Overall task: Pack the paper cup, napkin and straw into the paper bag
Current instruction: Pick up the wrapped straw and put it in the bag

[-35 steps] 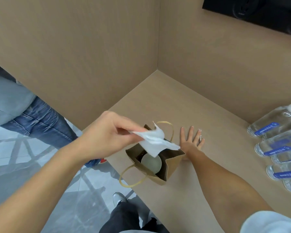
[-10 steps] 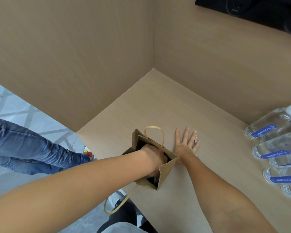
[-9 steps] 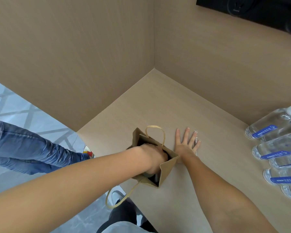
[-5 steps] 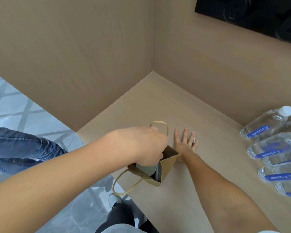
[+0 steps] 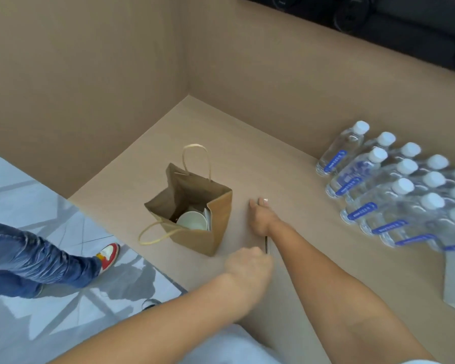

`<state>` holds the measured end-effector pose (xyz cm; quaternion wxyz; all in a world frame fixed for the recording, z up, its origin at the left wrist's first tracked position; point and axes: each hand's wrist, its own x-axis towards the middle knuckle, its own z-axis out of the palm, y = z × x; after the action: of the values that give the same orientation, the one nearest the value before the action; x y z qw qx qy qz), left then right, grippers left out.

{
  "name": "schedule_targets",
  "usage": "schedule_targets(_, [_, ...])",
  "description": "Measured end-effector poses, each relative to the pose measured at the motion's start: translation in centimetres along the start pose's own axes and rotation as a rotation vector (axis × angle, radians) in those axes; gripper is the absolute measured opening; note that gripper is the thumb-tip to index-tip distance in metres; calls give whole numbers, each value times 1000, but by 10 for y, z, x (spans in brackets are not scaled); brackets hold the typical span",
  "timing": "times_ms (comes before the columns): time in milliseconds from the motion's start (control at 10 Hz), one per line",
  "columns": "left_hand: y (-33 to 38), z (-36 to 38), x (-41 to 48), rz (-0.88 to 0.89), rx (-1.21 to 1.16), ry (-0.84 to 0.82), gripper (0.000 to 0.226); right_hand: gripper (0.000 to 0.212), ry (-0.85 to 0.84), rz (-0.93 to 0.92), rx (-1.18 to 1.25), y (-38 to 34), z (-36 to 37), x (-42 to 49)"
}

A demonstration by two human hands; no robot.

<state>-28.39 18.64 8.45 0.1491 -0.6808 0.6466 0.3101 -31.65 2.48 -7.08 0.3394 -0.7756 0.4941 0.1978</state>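
Reaching across the counter (image 5: 286,143), your left hand (image 5: 248,265) closes its curled fingers at the near end of the straw (image 5: 266,244), a thin dark-edged sliver lying flat between your two arms; whether the fingertips have it pinched you cannot tell from here. Your right hand (image 5: 260,216) rests on the far end, fingers bent down, and its hold is equally unclear. Just to the left, the paper bag (image 5: 208,227) stands upright and open, one handle up, one drooping toward you. Inside sit the paper cup (image 5: 192,220) and a pale fold that looks like the napkin (image 5: 208,218) against the right wall. Expect the straw to be nearly weightless, slender and easily bent, so pinch it lightly near one end and lift. Water bottles (image 5: 394,187) crowd the right side.
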Motion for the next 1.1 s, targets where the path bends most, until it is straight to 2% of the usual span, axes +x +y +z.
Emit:
schedule_targets(100, [-19,48,42,-94,-82,32,30,70,25,-4,63,5,16,-16])
schedule_targets(200, [-26,84,69,-231,-245,91,52,70,55,3,143,6,22,-24])
schedule_targets(300, [-21,106,81,-304,-321,123,63,68,79,19,215,9,22,-28])
schedule_targets(400, [-17,112,88,-292,-366,157,44,70,94,25,296,13,23,-32])
schedule_targets(500, [-20,106,89,-271,-313,123,25,73,109,11,323,21,24,-35])
schedule_targets(600, [-28,102,84,-268,-257,72,33,74,128,25,347,30,19,-35])
schedule_targets(700, [-40,99,81,-283,-273,108,26,67,200,30,335,33,18,-34])
schedule_targets(800, [-48,97,79,-297,-281,132,24,55,297,24,254,32,21,-37])
schedule_targets(900, [-51,98,76,-337,-316,122,24,37,246,-29,72,29,32,-42])
schedule_targets(1000, [-51,101,73,-330,-332,102,24,21,314,-62,-33,26,45,-46])
schedule_targets(1100, [-54,106,69,-300,-292,113,23,28,336,-130,-192,30,53,-60])
